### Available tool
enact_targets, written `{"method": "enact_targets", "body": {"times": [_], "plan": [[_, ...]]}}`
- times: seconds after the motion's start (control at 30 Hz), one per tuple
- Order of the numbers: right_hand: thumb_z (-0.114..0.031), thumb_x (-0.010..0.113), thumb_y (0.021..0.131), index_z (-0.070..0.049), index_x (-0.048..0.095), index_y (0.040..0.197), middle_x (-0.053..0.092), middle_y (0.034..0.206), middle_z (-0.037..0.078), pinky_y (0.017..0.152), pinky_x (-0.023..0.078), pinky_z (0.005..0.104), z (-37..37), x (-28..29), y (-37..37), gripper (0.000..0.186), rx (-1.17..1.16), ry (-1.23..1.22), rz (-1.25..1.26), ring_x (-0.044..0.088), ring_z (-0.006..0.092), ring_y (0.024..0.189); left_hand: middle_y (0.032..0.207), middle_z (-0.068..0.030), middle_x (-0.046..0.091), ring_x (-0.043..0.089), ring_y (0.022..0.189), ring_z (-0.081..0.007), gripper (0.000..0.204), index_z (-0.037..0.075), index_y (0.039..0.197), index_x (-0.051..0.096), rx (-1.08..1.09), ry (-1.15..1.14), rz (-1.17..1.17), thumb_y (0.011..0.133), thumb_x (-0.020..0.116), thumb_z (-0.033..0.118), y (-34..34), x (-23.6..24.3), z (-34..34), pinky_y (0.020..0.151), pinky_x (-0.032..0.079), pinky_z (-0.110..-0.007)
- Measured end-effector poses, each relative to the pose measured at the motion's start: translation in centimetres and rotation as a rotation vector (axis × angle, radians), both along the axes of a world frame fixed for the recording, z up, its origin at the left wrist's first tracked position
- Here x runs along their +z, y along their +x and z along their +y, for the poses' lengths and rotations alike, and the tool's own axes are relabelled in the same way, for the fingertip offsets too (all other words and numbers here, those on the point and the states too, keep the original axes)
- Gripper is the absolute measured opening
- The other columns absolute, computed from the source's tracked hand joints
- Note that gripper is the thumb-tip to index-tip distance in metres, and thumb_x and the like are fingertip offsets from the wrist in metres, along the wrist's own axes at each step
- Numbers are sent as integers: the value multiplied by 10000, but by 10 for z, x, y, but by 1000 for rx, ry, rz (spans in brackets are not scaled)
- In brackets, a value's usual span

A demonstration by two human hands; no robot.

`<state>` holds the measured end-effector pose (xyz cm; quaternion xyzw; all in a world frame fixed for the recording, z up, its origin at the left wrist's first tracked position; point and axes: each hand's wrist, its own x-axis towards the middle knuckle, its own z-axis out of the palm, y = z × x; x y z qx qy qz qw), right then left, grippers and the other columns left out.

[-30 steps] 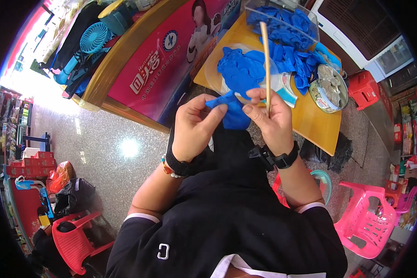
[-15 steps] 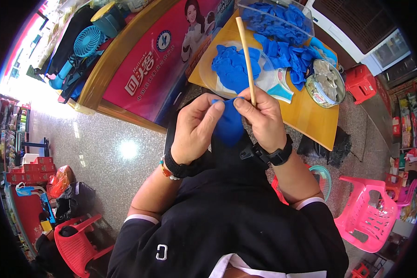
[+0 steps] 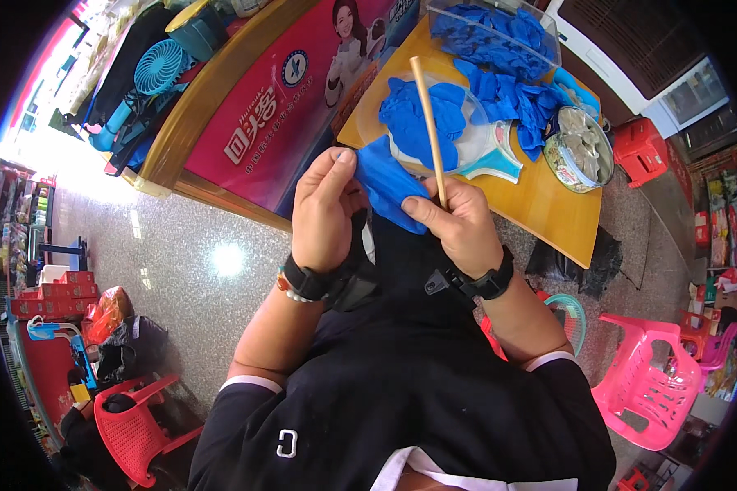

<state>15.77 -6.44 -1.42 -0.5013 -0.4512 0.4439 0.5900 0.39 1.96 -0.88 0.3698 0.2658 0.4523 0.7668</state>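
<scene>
A small blue piece of thin cloth-like material (image 3: 387,186) is stretched between my two hands over my lap. My left hand (image 3: 321,214) pinches its left end between thumb and finger. The opposite edge is gripped by my right hand (image 3: 460,225), thumb on top. That same hand also keeps hold of a slim pale wooden stick (image 3: 427,110), which slants up and away from the fingers. Just beyond, similar blue pieces (image 3: 418,123) lie heaped in a shallow round clear container (image 3: 368,127) on the wooden table (image 3: 544,217).
A clear plastic box (image 3: 555,56) of blue pieces stands at the table's far end. Nearby are loose blue pieces (image 3: 520,102), a blue-and-white item (image 3: 495,159) and a round tin (image 3: 580,151). A counter (image 3: 246,139) borders the left; a pink chair (image 3: 643,380) stands right.
The blue piece has gone from hanging folded between my fingertips to being spread out flatter. My left hand has moved left and slightly up. The stick has tilted a little to the left.
</scene>
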Motion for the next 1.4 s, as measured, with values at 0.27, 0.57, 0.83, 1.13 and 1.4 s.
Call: {"method": "enact_targets", "body": {"times": [0.27,0.57,0.83,1.13,1.4], "plan": [[-95,718,816,-29,625,944,583,741,-53,526,334,157,2,-3,8,172,46,-75,66,455,6,582,773,29,596,516,647,-30,159,35,1004,619,-193,345,387,908,616,162,-7,14,7,602,420,-179],[-185,699,848,-7,656,893,637,775,8,635,457,206,-2,4,5,188,97,-137,91,563,50,684,728,31,579,495,620,-22,143,27,900,608,38,344,229,944,566,157,3,4,-5,560,396,-179],[-95,669,857,-35,633,943,493,628,-48,424,257,180,1,-8,16,110,12,-113,220,362,12,487,659,5,593,510,521,-51,254,32,882,638,27,211,184,962,541,253,2,9,-2,496,413,-172],[-26,593,890,-49,678,991,570,682,-39,423,241,170,2,6,24,134,-200,38,257,340,-6,467,960,-27,558,555,740,-103,355,40,1257,535,-157,303,-63,959,516,230,-6,0,4,701,510,-230],[11,562,862,-23,673,994,587,756,-33,493,307,169,-1,-3,26,176,-107,114,125,408,-7,577,1003,-59,589,598,731,-96,514,2,1365,383,-94,197,111,897,591,38,3,2,1,668,549,-245]]}}
